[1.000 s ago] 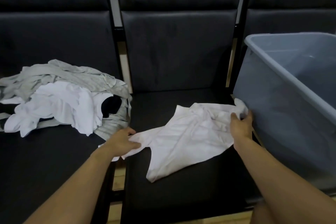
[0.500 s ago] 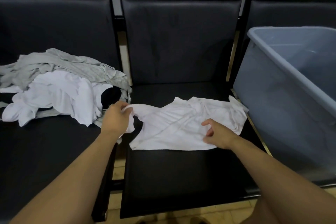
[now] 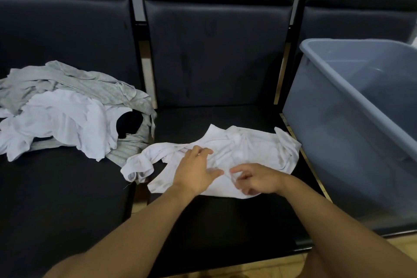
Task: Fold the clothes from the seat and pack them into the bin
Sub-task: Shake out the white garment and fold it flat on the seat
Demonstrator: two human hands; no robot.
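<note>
Because three dark padded seats fill most of the frame, they come first: one at the left (image 3: 56,187), one in the middle (image 3: 225,221), and one at the right that is mostly hidden under the single grey-blue bin (image 3: 338,133). That bin sits at the right edge of the frame and looks empty as far as its inside shows.

Next in size, a heap of clothes (image 3: 67,110) lies at the middle left of the frame on the left seat. At least two garments show in it, a grey one and a white one, with something dark peeking between them; a firmer count is not possible.

One white shirt (image 3: 259,149) lies spread on the middle seat, at the centre of the frame, its crumpled sleeve hanging toward the gap at the left. It looks thin, light and limp, so it will sag and wrinkle when lifted. Taking it by two corners or along a folded edge would likely keep it square.

Smallest are the two hands. The left hand (image 3: 196,171) rests flat on the shirt with fingers straight. The right hand (image 3: 255,178) has its fingers curled over the cloth near the front hem, seemingly pinching it.
</note>
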